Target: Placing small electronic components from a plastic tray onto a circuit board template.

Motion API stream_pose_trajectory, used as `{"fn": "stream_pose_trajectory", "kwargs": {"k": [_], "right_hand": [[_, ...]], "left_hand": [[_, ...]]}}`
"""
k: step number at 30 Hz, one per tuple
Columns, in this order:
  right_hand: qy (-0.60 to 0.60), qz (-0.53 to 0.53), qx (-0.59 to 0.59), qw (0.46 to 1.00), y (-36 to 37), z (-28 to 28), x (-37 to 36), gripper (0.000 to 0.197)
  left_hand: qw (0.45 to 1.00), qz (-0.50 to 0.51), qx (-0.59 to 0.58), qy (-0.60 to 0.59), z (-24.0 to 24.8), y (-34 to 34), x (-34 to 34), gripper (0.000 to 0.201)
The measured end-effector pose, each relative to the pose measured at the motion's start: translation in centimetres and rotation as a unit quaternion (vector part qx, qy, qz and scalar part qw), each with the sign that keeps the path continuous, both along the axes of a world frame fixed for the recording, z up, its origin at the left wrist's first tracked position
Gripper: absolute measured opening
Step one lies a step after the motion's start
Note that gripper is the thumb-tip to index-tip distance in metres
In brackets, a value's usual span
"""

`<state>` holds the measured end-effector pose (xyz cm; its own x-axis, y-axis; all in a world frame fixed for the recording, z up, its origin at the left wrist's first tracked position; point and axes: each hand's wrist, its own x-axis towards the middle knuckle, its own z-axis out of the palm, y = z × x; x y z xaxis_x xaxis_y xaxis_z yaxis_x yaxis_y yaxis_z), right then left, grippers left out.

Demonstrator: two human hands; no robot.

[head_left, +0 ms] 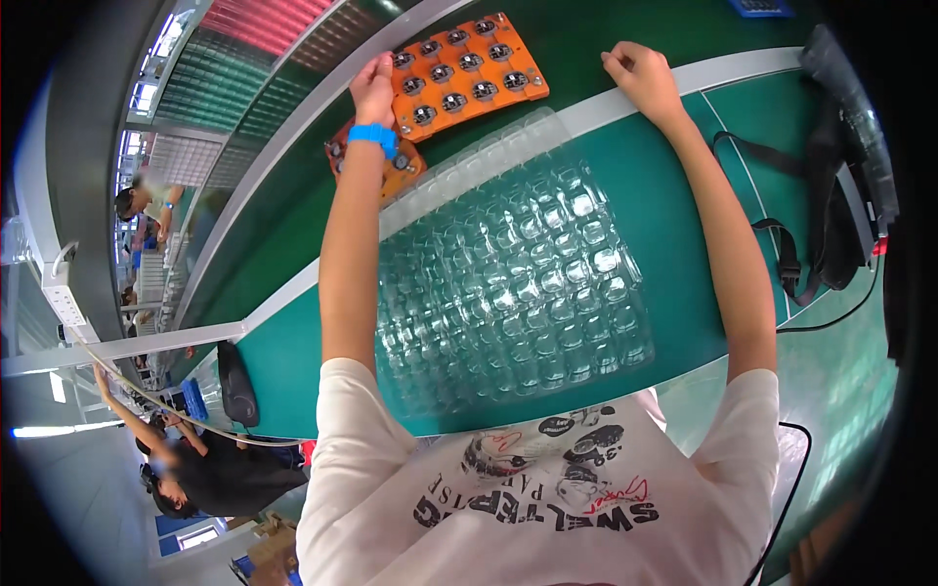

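Note:
My left hand (pixel 373 90), with a blue band at its wrist, grips the left edge of an orange tray (pixel 461 90). Rows of round black and silver parts sit in the tray's recesses. A second orange tray (pixel 403 181) lies partly hidden under it and my left wrist. To the right of the trays, my right hand (pixel 640 76) hovers over the green surface with its fingers curled closed. Whatever they may hold is hidden. Between my forearms lies a clear plastic blister tray (pixel 508 283) with many moulded pockets.
A pale rail (pixel 684 80) crosses the green bench (pixel 283 371). Black straps and a bag (pixel 835 220) lie at the right. A blue item (pixel 760 7) shows at the far edge. Stacked clear trays (pixel 220 98) stand at upper left. Another person (pixel 220 474) is at lower left.

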<state>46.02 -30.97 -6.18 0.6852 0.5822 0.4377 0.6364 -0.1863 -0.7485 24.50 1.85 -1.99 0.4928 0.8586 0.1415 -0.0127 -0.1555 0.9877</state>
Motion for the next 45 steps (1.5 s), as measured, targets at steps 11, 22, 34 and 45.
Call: {"fn": "stream_pose_trajectory", "kwargs": {"k": [11, 22, 34, 45], "right_hand": [[0.002, -0.014, 0.005, 1.0, -0.2, -0.2, -0.2, 0.026], [0.0, -0.021, 0.003, 1.0, -0.2, -0.4, -0.2, 0.027], [0.024, -0.004, -0.034, 0.999, -0.3, 0.4, 0.0, 0.027], [0.011, 0.004, -0.033, 0.999, -0.7, 0.1, 0.6, 0.028]], "left_hand": [[0.961, 0.019, 0.194, 0.197, -3.5, 2.6, 0.7, 0.022], [0.949, -0.028, 0.225, 0.221, -3.0, 3.8, -2.1, 0.022], [0.937, -0.06, 0.128, 0.321, -1.5, 4.8, -3.1, 0.031], [0.918, -0.073, 0.329, 0.208, 2.3, -0.7, -16.0, 0.019]]}}
